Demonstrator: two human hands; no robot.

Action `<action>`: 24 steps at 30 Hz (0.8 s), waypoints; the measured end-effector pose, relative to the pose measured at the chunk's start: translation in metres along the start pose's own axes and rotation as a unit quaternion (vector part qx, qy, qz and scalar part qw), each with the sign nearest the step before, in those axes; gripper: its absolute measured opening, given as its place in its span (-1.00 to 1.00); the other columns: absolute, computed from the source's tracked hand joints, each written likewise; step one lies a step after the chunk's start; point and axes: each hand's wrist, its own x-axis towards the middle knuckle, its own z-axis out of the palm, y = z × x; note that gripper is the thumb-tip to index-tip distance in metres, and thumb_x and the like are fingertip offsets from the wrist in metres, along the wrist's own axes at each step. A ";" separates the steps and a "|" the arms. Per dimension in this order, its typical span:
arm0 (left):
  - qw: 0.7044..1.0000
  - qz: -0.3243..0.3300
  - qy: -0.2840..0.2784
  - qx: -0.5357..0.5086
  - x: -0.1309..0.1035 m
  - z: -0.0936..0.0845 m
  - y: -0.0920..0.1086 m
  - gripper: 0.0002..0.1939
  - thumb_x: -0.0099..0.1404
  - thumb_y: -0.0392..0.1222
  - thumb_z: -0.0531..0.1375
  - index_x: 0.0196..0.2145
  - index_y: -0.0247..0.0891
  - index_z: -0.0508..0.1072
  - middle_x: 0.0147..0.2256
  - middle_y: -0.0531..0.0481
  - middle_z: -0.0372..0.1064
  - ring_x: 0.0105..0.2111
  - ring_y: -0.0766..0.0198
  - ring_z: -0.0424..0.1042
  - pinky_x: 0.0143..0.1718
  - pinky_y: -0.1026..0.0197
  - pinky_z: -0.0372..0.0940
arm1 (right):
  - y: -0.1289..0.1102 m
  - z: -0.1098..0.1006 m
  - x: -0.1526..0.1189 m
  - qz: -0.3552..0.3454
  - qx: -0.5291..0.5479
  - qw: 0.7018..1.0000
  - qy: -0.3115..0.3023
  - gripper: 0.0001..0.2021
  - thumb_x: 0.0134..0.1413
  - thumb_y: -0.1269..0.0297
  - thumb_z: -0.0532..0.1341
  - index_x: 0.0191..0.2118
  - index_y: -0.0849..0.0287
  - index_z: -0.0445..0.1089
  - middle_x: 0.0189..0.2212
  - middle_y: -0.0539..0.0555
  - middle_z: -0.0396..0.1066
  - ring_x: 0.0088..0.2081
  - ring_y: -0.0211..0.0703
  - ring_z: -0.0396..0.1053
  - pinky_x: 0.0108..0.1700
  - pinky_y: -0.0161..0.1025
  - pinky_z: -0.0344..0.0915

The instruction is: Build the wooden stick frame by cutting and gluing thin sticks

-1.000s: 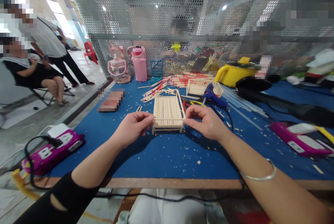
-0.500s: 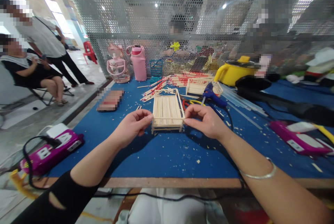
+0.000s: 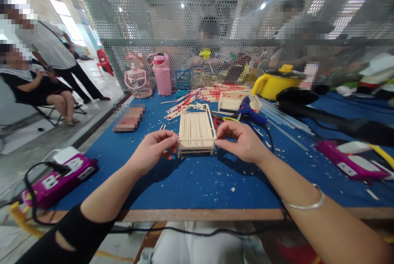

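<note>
A small rectangular frame of pale wooden sticks (image 3: pixel 197 128), with a slatted floor and a low rail, stands on the blue tabletop in front of me. My left hand (image 3: pixel 156 147) pinches its near left corner between thumb and fingers. At the near right corner, my right hand (image 3: pixel 238 140) pinches the same stick frame. Just behind my right hand lies a blue glue gun (image 3: pixel 248 110), its nozzle toward the table. A second stick frame (image 3: pixel 235 103) sits behind the glue gun. Red-tipped sticks (image 3: pixel 212 92) lie heaped further back.
A pink bottle (image 3: pixel 162 74), a clear pink-lidded jug (image 3: pixel 137 79) and a yellow pot (image 3: pixel 277 84) stand along the mesh screen. Clear glue sticks (image 3: pixel 283 118) lie at right. Purple power strips (image 3: pixel 63 182) flank both sides. Two people are at far left.
Both hands keep hold of the stick frame, which stays almost in place. The whole view has shifted slightly. Behind the mesh at right, a person's shape has changed position.
</note>
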 end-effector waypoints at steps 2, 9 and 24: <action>1.000 0.010 0.005 0.008 0.001 0.001 -0.001 -0.75 0.17 -0.03 0.28 -0.38 -0.28 0.42 -0.53 0.10 0.28 -0.57 0.45 0.26 -0.63 0.44 0.18 | -0.001 0.000 0.000 -0.004 -0.002 1.000 0.001 -0.90 -0.06 0.40 0.27 -0.41 0.18 0.31 -0.48 -0.04 0.33 -0.44 -0.33 0.29 -0.38 -0.34 0.26; 0.999 0.027 -0.009 -0.035 0.002 0.005 0.000 -0.66 0.17 -0.08 0.28 -0.16 -0.22 0.30 -0.39 0.06 0.39 -0.57 0.46 0.27 -0.71 0.47 0.11 | -0.003 0.000 -0.001 -0.008 -0.050 0.999 0.009 -0.94 0.01 0.34 0.26 -0.35 0.18 0.43 -0.49 -0.01 0.44 -0.45 -0.31 0.36 -0.37 -0.33 0.30; 0.999 -0.008 -0.016 -0.047 0.003 0.006 0.001 -0.55 0.16 -0.09 0.30 -0.06 -0.24 0.26 -0.39 0.05 0.42 -0.56 0.45 0.34 -0.68 0.45 0.15 | -0.006 0.003 -0.001 -0.105 -0.116 0.988 0.011 -0.86 0.07 0.35 0.21 -0.31 0.19 0.53 -0.56 0.00 0.39 -0.54 -0.31 0.27 -0.47 -0.31 0.20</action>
